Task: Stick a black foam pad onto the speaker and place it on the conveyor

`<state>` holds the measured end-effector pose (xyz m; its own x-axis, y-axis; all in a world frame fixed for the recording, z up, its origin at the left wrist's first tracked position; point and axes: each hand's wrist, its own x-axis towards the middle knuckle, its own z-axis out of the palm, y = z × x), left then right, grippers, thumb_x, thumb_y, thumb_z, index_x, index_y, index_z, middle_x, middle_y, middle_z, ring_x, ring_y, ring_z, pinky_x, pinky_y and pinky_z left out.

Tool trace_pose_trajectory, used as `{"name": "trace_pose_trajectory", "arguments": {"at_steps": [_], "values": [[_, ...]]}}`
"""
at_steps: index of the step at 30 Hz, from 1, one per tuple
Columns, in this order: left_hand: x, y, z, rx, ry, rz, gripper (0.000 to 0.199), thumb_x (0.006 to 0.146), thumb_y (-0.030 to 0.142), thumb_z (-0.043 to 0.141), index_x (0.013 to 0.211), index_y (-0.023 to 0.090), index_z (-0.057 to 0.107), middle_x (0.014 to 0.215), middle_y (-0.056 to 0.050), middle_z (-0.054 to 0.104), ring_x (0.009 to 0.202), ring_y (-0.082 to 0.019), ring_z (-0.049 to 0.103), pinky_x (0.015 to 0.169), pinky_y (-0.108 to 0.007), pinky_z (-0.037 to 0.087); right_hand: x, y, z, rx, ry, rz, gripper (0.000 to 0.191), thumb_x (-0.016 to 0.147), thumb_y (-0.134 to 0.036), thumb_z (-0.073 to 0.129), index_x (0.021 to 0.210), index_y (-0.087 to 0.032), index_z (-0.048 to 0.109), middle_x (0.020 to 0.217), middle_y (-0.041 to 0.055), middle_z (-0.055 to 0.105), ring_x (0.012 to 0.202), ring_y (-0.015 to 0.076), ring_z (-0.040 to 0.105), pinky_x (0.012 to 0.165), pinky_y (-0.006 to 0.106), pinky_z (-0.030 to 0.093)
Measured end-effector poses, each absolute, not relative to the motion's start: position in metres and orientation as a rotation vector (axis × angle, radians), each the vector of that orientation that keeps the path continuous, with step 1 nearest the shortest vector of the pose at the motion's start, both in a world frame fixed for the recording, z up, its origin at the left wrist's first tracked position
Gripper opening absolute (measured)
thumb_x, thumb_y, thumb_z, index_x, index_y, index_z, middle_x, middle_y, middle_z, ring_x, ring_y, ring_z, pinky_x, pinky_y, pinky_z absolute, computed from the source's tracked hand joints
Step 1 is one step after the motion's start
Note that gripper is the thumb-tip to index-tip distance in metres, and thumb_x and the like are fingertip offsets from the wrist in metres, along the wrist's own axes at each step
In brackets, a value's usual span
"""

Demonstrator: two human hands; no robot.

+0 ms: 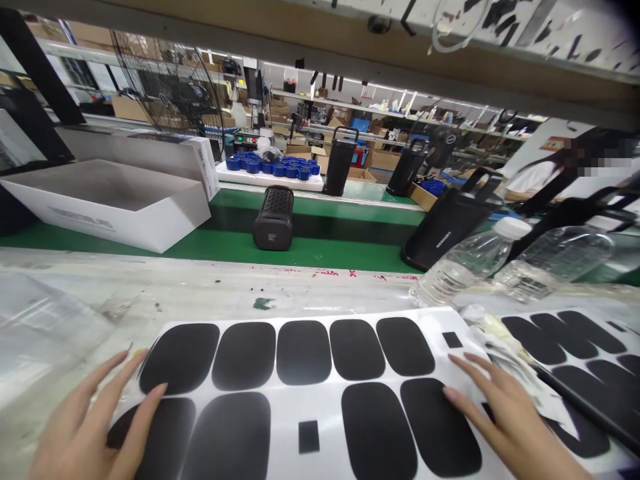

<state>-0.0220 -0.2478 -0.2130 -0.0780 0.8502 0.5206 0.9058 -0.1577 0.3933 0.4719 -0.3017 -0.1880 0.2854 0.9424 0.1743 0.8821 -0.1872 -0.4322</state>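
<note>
Cluttered workshop shelving of pale metal (pixel 345 102) across the upper middle of the frame, behind a brown overhead ledge (pixel 260 37). Black wire-caged fan (pixel 170 93) at upper left. Below, a green conveyor belt (pixel 340 250). On its left part, an open white cardboard box (pixel 115 230); just above the centre of the frame, a dark perforated block with rounded corners (pixel 274 220), lying on its side. Farther back, a white tray (pixel 280 183) of short, round blue cups (pixel 277 169), and beside it an upright black cylinder with a carrying handle (pixel 341 163). At right, a larger black handled cylinder (pixel 440 227), tilted in view, behind two clear plastic bottles with white caps (pixel 470 263).

Across the lower middle, on a whitish worktable (pixel 200 290), a large white sheet (pixel 287 433) bearing rounded black patches (pixel 304 353): five in the upper row, four in the lower, with a small black square (pixel 309 437) amid the lower row. At lower left, the bare left hand (pixel 85 427), fingers spread, thumb tip by the lower edge of the upper-left patch. At lower right, the bare right hand (pixel 515 407), fingers also spread, one fingertip at the edge of the lower row's last patch, others near a second small black square (pixel 453 340). Hands well apart, one at each side of the sheet, fingers loose; firmness of contact hard to tell in the blur. Just right of the right hand, crumpled whitish material (pixel 515 353) and another white sheet with black patches (pixel 609 314).
</note>
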Motion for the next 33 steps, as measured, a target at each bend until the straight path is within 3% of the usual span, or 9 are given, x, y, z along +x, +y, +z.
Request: {"name": "trace_pose_trajectory", "arguments": {"at_steps": [2,4,8,12,16,20,24,29,33], "values": [[0.000,-0.257,-0.207,-2.225,-1.949,-1.106,0.041,0.096,0.040,0.047,0.137,0.033,0.044,0.138,-0.003,0.050,0.125,-0.028,0.052,0.116,-0.048,0.038,0.466,-0.311,-0.201,-2.153,-1.691,0.323,0.063,0.077,-0.063,0.054,0.117,-0.016,0.065,0.120,0.0177,0.062,0.115,0.0385,0.056,0.101,0.060,0.043],[0.017,-0.261,-0.210,-2.395,-1.737,-0.989,0.046,0.097,0.040,0.044,0.142,0.034,0.038,0.143,-0.004,0.048,0.127,-0.030,0.052,0.105,-0.050,0.049,0.462,-0.315,-0.211,-2.200,-1.688,0.431,0.059,0.079,-0.061,0.054,0.117,-0.017,0.063,0.117,0.0156,0.063,0.112,0.0355,0.058,0.099,0.056,0.046],[0.029,-0.255,-0.230,-2.410,-1.442,-0.616,0.054,0.096,0.045,0.039,0.144,0.020,0.038,0.145,-0.017,0.046,0.129,-0.039,0.050,0.077,-0.052,0.063,0.454,-0.307,-0.207,-2.306,-1.549,0.590,0.067,0.070,-0.062,0.054,0.115,-0.012,0.058,0.108,0.0178,0.063,0.105,0.0345,0.058,0.095,0.051,0.048],[0.024,-0.253,-0.241,-2.403,-1.485,-0.555,0.056,0.095,0.045,0.039,0.145,0.019,0.037,0.147,-0.015,0.046,0.131,-0.037,0.048,0.083,-0.055,0.061,0.447,-0.295,-0.192,-2.379,-1.446,0.666,0.079,0.058,-0.059,0.053,0.118,-0.007,0.051,0.094,0.0161,0.061,0.090,0.0330,0.061,0.086,0.047,0.051],[0.025,-0.256,-0.238,-2.389,-1.484,-0.599,0.055,0.097,0.049,0.036,0.143,0.018,0.039,0.144,-0.016,0.049,0.130,-0.037,0.050,0.084,-0.056,0.061,0.451,-0.305,-0.202,-2.418,-1.536,0.643,0.066,0.068,-0.062,0.052,0.112,-0.014,0.053,0.070,0.0072,0.059,0.074,0.0327,0.062,0.067,0.046,0.053],[0.032,-0.256,-0.232,-2.374,-1.496,-0.652,0.053,0.098,0.049,0.033,0.139,0.018,0.042,0.139,-0.017,0.053,0.126,-0.037,0.053,0.081,-0.056,0.061,0.460,-0.317,-0.217,-2.337,-1.731,0.281,0.053,0.079,-0.065,0.053,0.104,-0.019,0.060,0.079,0.0109,0.064,0.089,0.0354,0.063,0.074,0.049,0.055],[0.032,-0.255,-0.234,-2.395,-1.539,-0.672,0.053,0.097,0.050,0.032,0.141,0.020,0.040,0.141,-0.016,0.051,0.129,-0.038,0.050,0.084,-0.059,0.059,0.460,-0.312,-0.212,-2.270,-1.865,0.265,0.029,0.078,-0.051,0.063,0.075,-0.022,0.061,0.079,0.0086,0.064,0.080,0.0305,0.063,0.070,0.044,0.058],[0.026,-0.255,-0.244,-2.436,-1.643,-0.728,0.057,0.096,0.052,0.034,0.147,0.029,0.030,0.150,-0.012,0.042,0.138,-0.035,0.040,0.098,-0.061,0.049,0.445,-0.319,-0.211,-2.285,-1.827,0.041,0.061,0.084,-0.056,0.054,0.118,-0.005,0.059,0.105,0.0218,0.062,0.098,0.0422,0.057,0.080,0.057,0.052],[0.027,-0.254,-0.246,-2.446,-1.659,-0.759,0.057,0.095,0.053,0.035,0.148,0.031,0.029,0.151,-0.010,0.041,0.139,-0.034,0.039,0.101,-0.061,0.048,0.437,-0.324,-0.213,-2.261,-1.830,-0.029,0.051,0.087,-0.053,0.054,0.108,-0.007,0.062,0.096,0.0195,0.061,0.092,0.0418,0.056,0.076,0.057,0.051]]}}
